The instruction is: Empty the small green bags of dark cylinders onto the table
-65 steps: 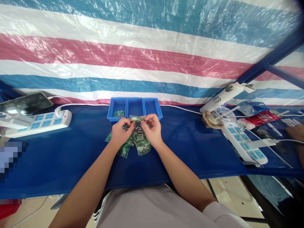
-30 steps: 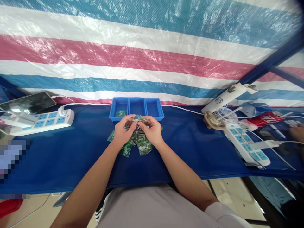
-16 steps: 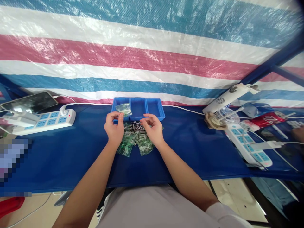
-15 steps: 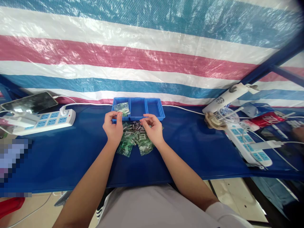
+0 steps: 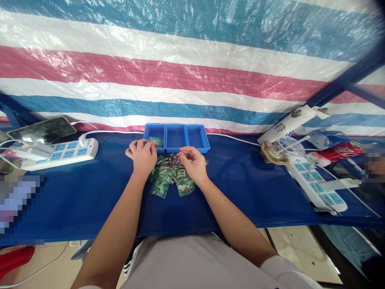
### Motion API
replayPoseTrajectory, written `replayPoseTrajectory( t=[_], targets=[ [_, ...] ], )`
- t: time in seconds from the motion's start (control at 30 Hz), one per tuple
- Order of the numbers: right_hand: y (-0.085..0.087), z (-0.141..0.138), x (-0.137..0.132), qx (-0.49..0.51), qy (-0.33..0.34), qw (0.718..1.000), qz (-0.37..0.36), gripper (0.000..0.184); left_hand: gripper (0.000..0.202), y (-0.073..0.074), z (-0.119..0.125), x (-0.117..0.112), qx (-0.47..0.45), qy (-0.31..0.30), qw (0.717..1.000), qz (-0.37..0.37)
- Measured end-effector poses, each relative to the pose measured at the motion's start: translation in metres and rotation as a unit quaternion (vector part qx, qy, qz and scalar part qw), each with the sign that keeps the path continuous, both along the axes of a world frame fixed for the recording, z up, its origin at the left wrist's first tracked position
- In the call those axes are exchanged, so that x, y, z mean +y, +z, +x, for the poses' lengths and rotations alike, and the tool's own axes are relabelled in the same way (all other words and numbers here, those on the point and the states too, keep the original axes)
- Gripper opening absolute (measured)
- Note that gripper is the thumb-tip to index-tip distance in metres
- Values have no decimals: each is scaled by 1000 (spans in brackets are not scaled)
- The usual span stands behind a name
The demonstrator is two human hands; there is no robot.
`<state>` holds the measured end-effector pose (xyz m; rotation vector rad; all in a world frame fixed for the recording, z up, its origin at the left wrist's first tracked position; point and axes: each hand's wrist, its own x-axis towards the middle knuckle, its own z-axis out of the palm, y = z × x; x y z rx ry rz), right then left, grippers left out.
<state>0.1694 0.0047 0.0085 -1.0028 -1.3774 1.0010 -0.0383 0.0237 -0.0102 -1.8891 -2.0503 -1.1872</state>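
Observation:
A blue three-compartment tray [image 5: 198, 150] stands at the back of the blue table [image 5: 75, 192]. A small clear bag of green parts [image 5: 155, 141] lies in its left compartment. My left hand [image 5: 140, 155] hovers just in front of that compartment with its fingers apart and nothing in it. A pile of similar small bags [image 5: 165, 181] lies between my hands, in front of the tray. My right hand [image 5: 194, 163] rests on the pile's right side, with thumb and forefinger pinched together at the pile's top. What they pinch is too small to make out.
A white power strip [image 5: 63, 150] and a phone [image 5: 45, 129] lie at the left. At the right are a white hand-held fan [image 5: 285, 123], a clear cup [image 5: 287, 145], a second power strip [image 5: 319, 185] with cables, and a red packet [image 5: 339, 150]. A striped tarp [image 5: 180, 80] hangs behind.
Both hands worked one small bag above the pile. My left hand then carried it to the tray's left compartment, let go and drew back. My right hand dropped onto the pile.

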Motion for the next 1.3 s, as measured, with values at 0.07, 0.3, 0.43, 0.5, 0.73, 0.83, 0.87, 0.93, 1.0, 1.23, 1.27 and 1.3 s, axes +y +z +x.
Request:
replayPoseTrajectory(
  t=[0.07, 0.3, 0.43, 0.5, 0.73, 0.83, 0.87, 0.93, 1.0, 1.23, 1.27, 1.3],
  targets=[
    [1, 0, -1, -4, -1, 1000, -1, 24, 27, 0, -1, -1, 4, 5, 1000, -6],
    [-2, -2, 0, -27, 9, 1000, -3, 23, 28, 0, 0, -1, -17, -28, 999, -3],
    [-2, -4, -2, -71, 26, 997, 19, 16, 25, -1, 4, -2, -22, -25, 999, 5],
    [0, -4, -3, -91, 31, 995, 34, 14, 22, 0, 7, -3, -22, -17, 1000, 6],
    [7, 2, -7, -212, 185, 951, 130, 23, 15, 9, 14, -10, -16, 40, 998, 55],
    [8, 1, -9, -289, 258, 908, 160, 37, 14, 12, 16, -12, -19, 38, 997, 72],
    [8, 0, -10, -308, 272, 897, 162, 41, 14, 13, 18, -13, -19, 37, 996, 77],
    [6, -1, -12, -335, 283, 884, 162, 43, 14, 15, 21, -15, -17, 31, 996, 83],
    [4, -3, -13, -350, 278, 879, 165, 39, 14, 17, 24, -18, -16, 25, 996, 83],
    [2, -7, -13, -334, 232, 897, 174, 15, 16, 18, 30, -22, -18, 20, 997, 71],
    [2, -7, -13, -323, 224, 903, 173, 13, 16, 18, 30, -22, -15, 19, 997, 80],
    [2, -6, -12, -311, 219, 909, 170, 11, 16, 18, 30, -22, -11, 17, 996, 90]
  ],
)
